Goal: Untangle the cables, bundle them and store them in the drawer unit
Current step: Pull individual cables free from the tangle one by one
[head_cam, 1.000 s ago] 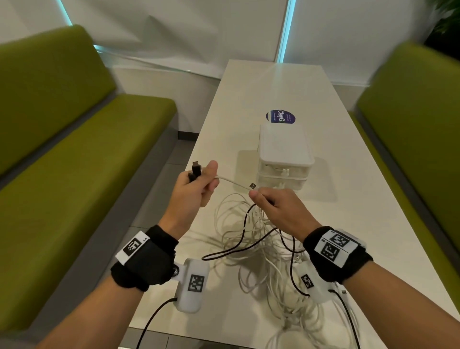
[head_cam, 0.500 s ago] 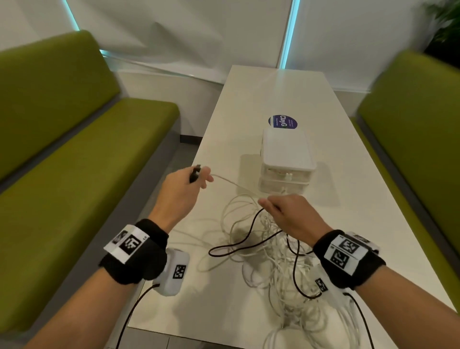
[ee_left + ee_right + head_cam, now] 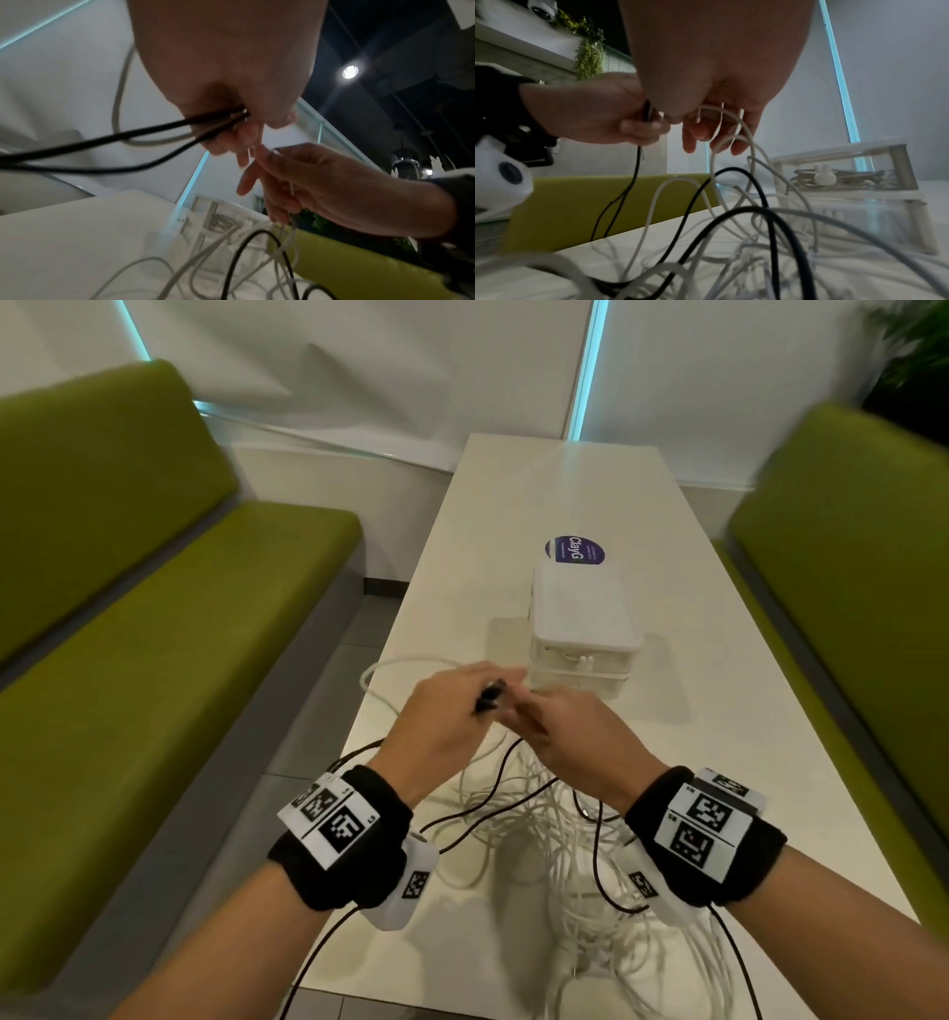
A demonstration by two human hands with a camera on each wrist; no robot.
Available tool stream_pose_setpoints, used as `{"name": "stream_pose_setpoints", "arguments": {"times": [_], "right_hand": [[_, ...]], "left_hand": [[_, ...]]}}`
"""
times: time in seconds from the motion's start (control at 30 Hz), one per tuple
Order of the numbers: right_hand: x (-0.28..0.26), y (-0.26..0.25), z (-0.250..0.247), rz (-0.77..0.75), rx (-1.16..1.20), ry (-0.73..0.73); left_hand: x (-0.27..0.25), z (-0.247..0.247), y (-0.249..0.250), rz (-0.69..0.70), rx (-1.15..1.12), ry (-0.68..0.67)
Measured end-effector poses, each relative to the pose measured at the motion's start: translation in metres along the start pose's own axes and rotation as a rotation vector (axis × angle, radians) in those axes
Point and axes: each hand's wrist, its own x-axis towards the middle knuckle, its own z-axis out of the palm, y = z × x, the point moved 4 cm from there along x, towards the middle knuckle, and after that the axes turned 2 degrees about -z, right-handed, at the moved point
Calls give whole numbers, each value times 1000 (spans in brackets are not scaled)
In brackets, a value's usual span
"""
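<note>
Above a tangle of white and black cables [image 3: 534, 834] on the white table [image 3: 719, 762], my two hands meet. My left hand [image 3: 482, 701] grips a black cable [image 3: 144, 132] just behind its dark plug [image 3: 490, 698]. My right hand [image 3: 529, 716] touches the left and holds a thin white cable [image 3: 734, 119], which loops over its curled fingers. From the hands a white loop [image 3: 405, 662] arcs out to the left. The white drawer unit [image 3: 583, 629] stands just beyond my hands. Its clear upper drawer [image 3: 847, 178], with a rabbit-shaped knob, holds a coiled cable.
Green benches [image 3: 154, 660] run along both sides of the table, the right bench [image 3: 847, 608] close to its edge. A round dark sticker [image 3: 574, 549] lies behind the drawer unit. The table's left edge is near the white loop.
My left hand has swung right with the black plug and now touches the right hand. The white cable between them has gone slack into a loop at the left.
</note>
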Motion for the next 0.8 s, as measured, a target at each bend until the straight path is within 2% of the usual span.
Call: {"name": "stream_pose_setpoints", "arguments": {"times": [0.1, 0.17, 0.27, 0.43, 0.6, 0.8], "right_hand": [[-8, 1, 8, 22, 39, -92], [-12, 2, 12, 42, 62, -103], [-16, 5, 9, 72, 150, -17], [-17, 0, 1, 98, 455, 161], [-12, -5, 12, 65, 507, 166], [-14, 0, 14, -1, 535, 121]], "left_hand": [[-6, 16, -14, -121, 195, -162], [-7, 16, -22, -177, 211, -150], [-10, 8, -29, -254, 102, -91], [-17, 5, -27, -176, 147, -75], [-19, 9, -25, -137, 264, -22], [-20, 13, -31, -150, 104, -141]]}}
